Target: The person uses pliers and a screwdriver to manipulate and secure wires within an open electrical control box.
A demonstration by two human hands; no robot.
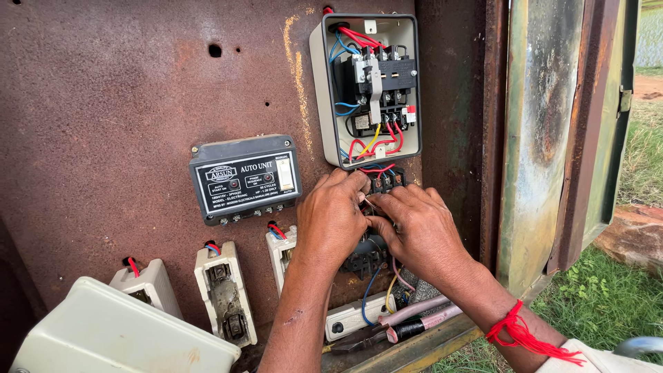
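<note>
Below the open starter box, both hands pinch an upright black terminal block.

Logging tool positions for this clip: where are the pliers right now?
In the head view, the pliers lie at the bottom of the rusty cabinet, lower centre, just below the right hand and beside a white fuse block.

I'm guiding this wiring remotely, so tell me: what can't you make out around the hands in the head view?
- Black terminal block: mostly hidden by the left hand and right hand.
- Whatever the fingertips pinch: too small and covered.
- Pliers: jaws hidden behind the left forearm.
- White cover: cut off by the bottom edge.
- Small screws on the grey control unit: too small.
</note>
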